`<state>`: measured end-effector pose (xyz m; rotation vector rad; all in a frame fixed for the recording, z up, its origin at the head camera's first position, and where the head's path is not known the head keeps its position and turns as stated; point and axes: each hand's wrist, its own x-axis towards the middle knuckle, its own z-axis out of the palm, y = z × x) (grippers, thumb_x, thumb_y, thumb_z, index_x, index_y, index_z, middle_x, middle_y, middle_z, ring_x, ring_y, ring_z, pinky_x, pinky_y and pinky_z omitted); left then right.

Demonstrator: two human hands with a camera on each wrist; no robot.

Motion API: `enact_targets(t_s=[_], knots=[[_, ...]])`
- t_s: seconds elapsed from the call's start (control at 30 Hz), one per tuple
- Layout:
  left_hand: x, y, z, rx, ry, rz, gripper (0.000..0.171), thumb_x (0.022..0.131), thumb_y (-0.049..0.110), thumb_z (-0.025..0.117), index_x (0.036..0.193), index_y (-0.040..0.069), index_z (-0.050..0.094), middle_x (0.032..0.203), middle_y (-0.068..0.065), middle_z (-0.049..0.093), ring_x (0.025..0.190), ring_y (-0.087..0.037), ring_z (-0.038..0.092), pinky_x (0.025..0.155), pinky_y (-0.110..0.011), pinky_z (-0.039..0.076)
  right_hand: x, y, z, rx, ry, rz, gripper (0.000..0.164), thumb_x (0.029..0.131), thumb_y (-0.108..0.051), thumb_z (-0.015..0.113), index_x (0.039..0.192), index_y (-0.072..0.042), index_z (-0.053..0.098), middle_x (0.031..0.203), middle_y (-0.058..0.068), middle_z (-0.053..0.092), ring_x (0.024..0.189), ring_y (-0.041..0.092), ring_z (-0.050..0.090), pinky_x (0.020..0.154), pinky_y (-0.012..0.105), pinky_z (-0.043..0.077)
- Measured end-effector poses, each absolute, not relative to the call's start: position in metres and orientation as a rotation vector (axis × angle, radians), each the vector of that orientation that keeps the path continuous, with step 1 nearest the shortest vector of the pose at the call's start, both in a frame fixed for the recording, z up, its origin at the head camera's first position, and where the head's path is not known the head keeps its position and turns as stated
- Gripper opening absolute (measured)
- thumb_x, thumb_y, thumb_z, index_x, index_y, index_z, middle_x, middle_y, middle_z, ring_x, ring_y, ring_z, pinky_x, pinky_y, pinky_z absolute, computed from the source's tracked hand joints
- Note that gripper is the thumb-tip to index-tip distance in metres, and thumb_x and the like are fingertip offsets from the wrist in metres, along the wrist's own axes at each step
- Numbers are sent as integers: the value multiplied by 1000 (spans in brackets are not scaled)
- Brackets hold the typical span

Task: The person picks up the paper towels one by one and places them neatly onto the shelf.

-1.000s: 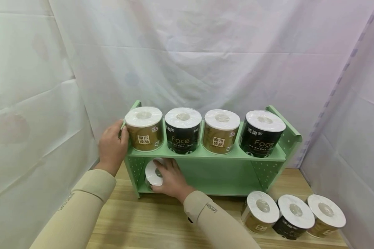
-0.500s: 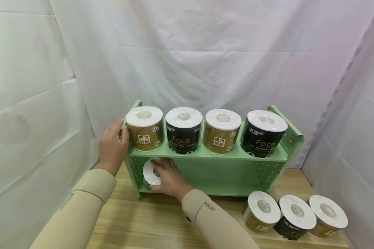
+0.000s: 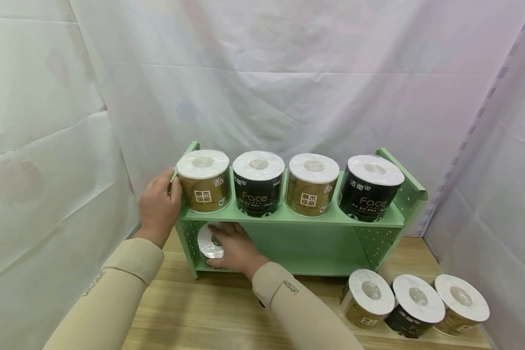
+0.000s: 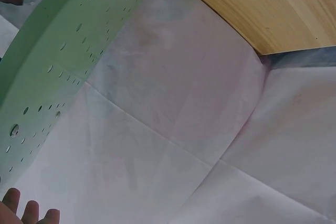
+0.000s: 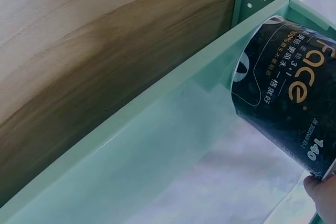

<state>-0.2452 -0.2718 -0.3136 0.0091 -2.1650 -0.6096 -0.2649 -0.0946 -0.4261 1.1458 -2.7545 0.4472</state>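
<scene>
In the head view my left hand (image 3: 159, 206) holds the upper left side of a green two-tier shelf (image 3: 288, 221). Its fingertips show at the lower left of the left wrist view, beside the perforated side panel (image 4: 68, 51). Inside the lower tier, at its left end, my right hand (image 3: 236, 248) grips a toilet paper roll (image 3: 207, 241) from above and the right. The right wrist view shows this roll's black "Face" wrapper (image 5: 289, 87), close to the side panel; one fingertip (image 5: 320, 195) is at its top edge. Most of the right hand lies outside that view.
Along the upper tier stand several toilet rolls, gold (image 3: 203, 187) and black (image 3: 259, 189) in turn. At the right, in front of the shelf, a gold roll (image 3: 367, 299), a black roll (image 3: 414, 306) and another gold roll (image 3: 461, 304) stand on the wooden table (image 3: 192, 311). White cloth (image 3: 262, 87) hangs behind.
My right hand has moved the gripped roll slightly left, closer to the lower tier's left side panel. The left hand stays on the shelf's side.
</scene>
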Motion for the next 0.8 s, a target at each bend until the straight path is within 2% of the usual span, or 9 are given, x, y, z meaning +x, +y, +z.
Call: enact_targets(t_s=[0.4,0.8], knots=[[-246,-273,-315,16,-2175,-613,36,97,15,48,125,-5,60,121,-26,62,113,-43,56,97,-55,44,-268,-104,-418,1127,-2886,345,83,83,-56,66,152,-25,31,159,-3,24,147,16,17,119,30,12],[-247,-273,-316,3,-2156,-607,35,96,14,49,123,-5,61,119,-26,63,111,-44,57,96,-55,44,-268,-111,-410,1121,-2915,350,80,83,-51,68,151,-24,35,158,-2,27,146,17,21,118,30,18]])
